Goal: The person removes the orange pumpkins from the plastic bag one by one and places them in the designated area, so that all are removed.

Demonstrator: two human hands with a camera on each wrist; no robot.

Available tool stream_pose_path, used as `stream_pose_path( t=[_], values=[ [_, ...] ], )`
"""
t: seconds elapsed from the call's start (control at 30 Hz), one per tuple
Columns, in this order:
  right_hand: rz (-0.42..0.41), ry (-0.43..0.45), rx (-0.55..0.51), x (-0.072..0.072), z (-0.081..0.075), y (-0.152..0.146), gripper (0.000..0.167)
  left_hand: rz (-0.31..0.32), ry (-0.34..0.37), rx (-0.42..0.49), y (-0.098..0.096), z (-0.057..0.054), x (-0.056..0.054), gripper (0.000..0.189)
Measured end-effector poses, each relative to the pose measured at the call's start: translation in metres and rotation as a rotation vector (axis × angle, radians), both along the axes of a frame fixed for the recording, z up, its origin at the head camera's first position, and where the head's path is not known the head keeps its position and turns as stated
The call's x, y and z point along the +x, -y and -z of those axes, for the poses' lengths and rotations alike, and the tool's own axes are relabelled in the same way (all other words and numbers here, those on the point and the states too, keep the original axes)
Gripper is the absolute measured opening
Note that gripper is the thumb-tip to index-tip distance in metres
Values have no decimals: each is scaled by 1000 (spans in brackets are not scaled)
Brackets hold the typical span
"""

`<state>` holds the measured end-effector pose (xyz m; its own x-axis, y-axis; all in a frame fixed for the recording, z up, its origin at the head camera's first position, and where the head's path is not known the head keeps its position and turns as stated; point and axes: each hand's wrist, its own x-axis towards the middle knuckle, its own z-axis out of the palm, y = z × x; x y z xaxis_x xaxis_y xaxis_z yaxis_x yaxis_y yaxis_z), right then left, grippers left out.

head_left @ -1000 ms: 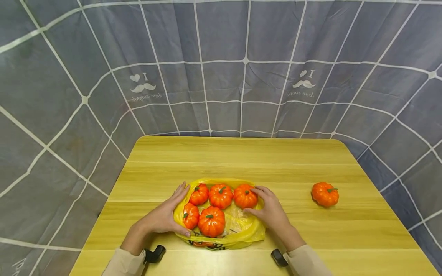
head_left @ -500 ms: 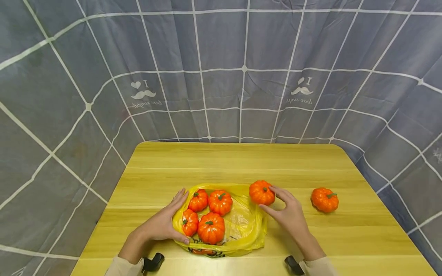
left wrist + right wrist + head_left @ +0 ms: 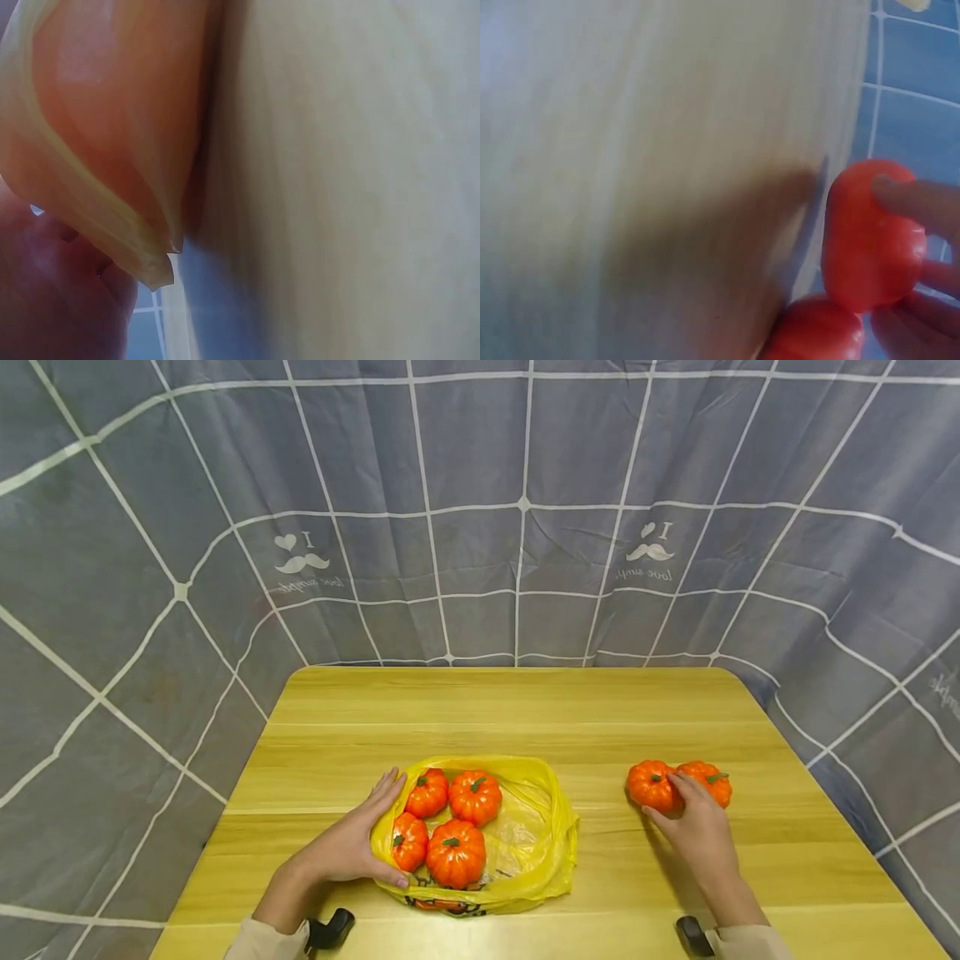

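My right hand (image 3: pixel 701 835) holds a small orange pumpkin (image 3: pixel 649 787) between thumb and fingers, over the right part of the table. Right behind it, a second pumpkin (image 3: pixel 708 781) with a green stem is partly covered by the fingers. In the right wrist view the held pumpkin (image 3: pixel 866 247) looks raised, its shadow falling on the wood. At centre lies a yellow plastic bag (image 3: pixel 558 827), its mouth spread wide. Several pumpkins (image 3: pixel 456 854) fill its left half. My left hand (image 3: pixel 341 846) grips the bag's left side, thumb over the front rim, fingers along the back.
The wooden table (image 3: pixel 480 710) has rounded far corners. A grey curtain (image 3: pixel 480 552) with white grid lines surrounds it on the back and both sides. Black wrist mounts (image 3: pixel 332 930) sit at both sleeves.
My right hand has lifted one pumpkin out of the bag's right side and carried it right, up to the pumpkin on the table. The left hand stays on the bag.
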<state>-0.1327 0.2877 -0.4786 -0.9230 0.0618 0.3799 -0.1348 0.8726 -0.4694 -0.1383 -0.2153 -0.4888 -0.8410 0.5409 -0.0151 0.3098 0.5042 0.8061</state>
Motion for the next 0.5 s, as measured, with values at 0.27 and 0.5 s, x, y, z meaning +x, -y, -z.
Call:
stream_pose_path(
  t=[0.27,0.5],
  values=[
    [-20,-37,124,-3,6,-4,61,2,-7,-7,1,2,0,141],
    [17,1,93,-3,-6,12,71,-5,-6,-24,0,1,-1,142]
  ],
)
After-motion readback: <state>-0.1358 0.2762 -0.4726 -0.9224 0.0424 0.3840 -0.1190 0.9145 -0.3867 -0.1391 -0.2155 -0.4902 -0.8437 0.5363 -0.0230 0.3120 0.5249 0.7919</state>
